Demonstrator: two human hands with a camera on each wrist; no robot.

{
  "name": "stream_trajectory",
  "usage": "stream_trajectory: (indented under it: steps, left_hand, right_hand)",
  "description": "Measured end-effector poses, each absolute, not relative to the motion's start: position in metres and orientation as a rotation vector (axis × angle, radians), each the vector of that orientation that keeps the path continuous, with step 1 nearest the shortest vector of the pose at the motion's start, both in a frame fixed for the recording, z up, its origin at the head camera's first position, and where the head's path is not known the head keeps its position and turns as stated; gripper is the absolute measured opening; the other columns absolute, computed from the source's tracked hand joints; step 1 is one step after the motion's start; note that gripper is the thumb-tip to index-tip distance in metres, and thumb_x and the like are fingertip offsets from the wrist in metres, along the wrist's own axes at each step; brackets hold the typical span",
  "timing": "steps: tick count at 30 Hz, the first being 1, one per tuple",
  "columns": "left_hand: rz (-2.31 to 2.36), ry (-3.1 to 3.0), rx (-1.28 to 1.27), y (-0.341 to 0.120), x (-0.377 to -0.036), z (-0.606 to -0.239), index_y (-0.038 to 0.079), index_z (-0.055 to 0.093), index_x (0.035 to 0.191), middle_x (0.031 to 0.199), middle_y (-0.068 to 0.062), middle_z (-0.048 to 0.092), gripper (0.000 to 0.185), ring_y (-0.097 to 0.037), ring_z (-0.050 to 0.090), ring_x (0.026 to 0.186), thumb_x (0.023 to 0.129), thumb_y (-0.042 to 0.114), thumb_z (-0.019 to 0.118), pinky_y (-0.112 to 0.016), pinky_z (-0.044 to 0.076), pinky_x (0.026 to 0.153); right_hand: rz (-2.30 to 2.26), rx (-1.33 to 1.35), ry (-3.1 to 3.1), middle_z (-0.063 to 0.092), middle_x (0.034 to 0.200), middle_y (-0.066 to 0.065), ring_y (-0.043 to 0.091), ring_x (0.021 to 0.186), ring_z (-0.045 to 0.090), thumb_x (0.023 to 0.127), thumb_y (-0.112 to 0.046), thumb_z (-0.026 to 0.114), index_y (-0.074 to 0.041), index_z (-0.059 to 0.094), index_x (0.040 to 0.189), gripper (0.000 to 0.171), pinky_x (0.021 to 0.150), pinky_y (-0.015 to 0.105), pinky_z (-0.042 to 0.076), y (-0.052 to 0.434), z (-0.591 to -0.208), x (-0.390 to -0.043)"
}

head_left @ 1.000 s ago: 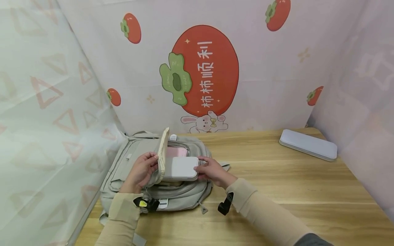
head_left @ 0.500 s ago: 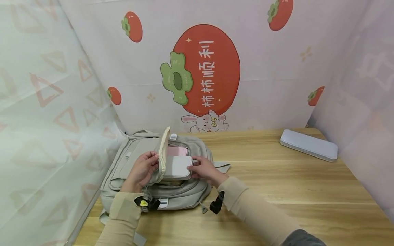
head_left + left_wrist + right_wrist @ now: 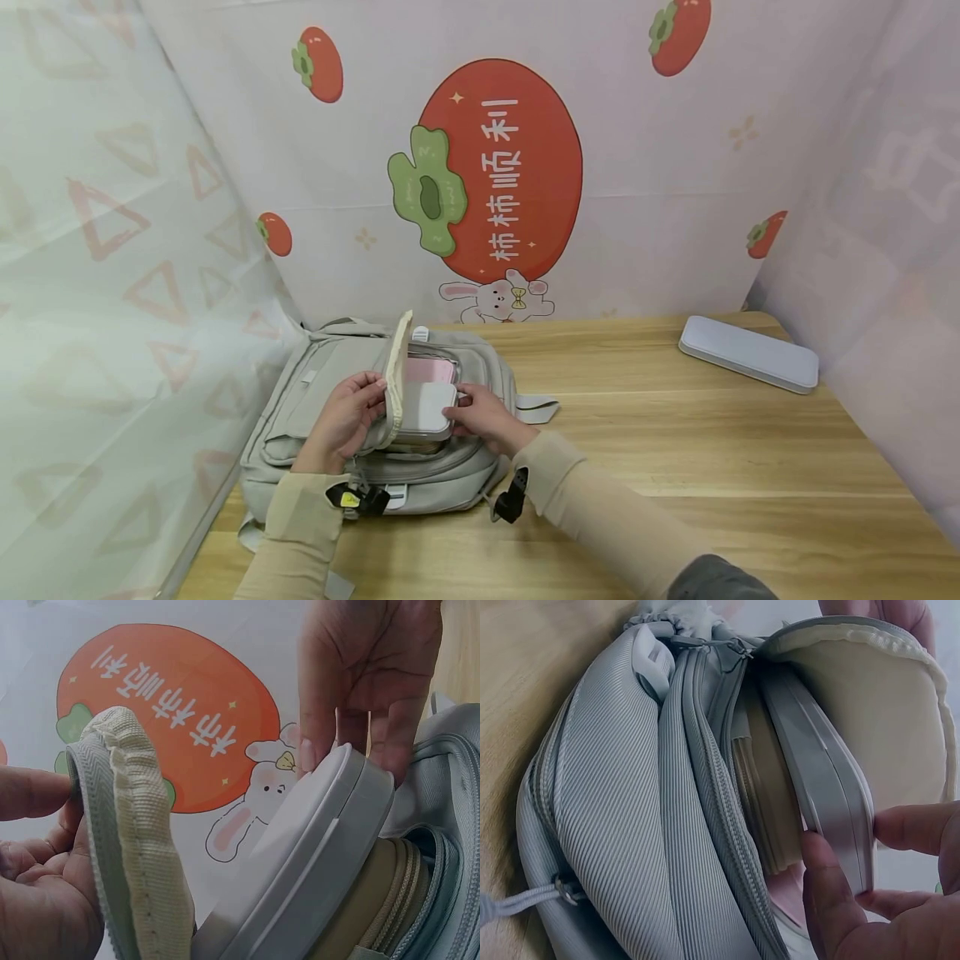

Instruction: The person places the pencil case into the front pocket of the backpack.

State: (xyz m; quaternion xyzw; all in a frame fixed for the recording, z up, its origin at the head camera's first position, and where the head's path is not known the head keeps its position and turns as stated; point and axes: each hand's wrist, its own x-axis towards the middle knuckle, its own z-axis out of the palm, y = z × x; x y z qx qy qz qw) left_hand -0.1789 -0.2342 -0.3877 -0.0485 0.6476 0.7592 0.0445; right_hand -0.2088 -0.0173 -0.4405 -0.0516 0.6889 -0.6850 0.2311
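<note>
A grey backpack lies flat on the wooden table at the left. My left hand pinches the edge of its cream-lined flap and holds it up. My right hand grips the end of a white flat case that sits partly inside the open compartment. A pink item shows behind it in the bag. In the left wrist view the flap stands beside the white case. The right wrist view shows the white case between the flap and cream contents, with the zipper open.
A flat grey-white case lies at the far right of the table. Printed curtain walls close in the left, back and right sides. A backpack strap pokes out to the right of the bag.
My right hand has pushed the white case leftward, deeper into the backpack; less of it sticks out now. The left hand keeps the flap held up.
</note>
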Motion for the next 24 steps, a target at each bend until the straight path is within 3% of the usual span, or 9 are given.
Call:
stream_trajectory:
  steps: [6,15,24]
  left_hand:
    - [2.326,1.981,-0.147,-0.234,-0.179,-0.389,-0.001,0.055,0.099,0.087,-0.001,0.059,0.013,-0.009,0.060,0.079,0.108,-0.002,0.045,-0.023,0.052,0.072]
    - [2.312,2.008,-0.152,-0.232,-0.177,-0.391,0.005,0.056,0.093,0.087,-0.001,0.059,0.019,-0.009,0.060,0.078,0.107,-0.003,0.046,-0.023,0.052,0.071]
    - [2.308,2.007,-0.159,-0.233,-0.178,-0.392,0.006,0.056,0.092,0.086,-0.001,0.059,0.020,-0.009,0.060,0.078,0.108,-0.003,0.046,-0.023,0.052,0.071]
  right_hand:
    - [-1.866,-0.138,1.922,0.064,0.094,0.012,0.014,0.066,0.061,0.099,0.003,0.064,0.006,0.042,0.152,0.058,0.071,0.037,0.061,-0.026,-0.440,-0.208]
    - [-1.881,-0.092,1.937,0.053,0.088,0.007,0.013,0.063,0.055,0.098,0.002,0.065,0.007,0.041,0.152,0.060,0.066,0.031,0.058,-0.040,-0.440,-0.201]
    - [-1.853,-0.095,2.025,0.057,0.097,0.007,0.013,0.064,0.051,0.099,-0.004,0.065,0.007,0.042,0.152,0.059,0.066,0.031,0.052,-0.047,-0.443,-0.198]
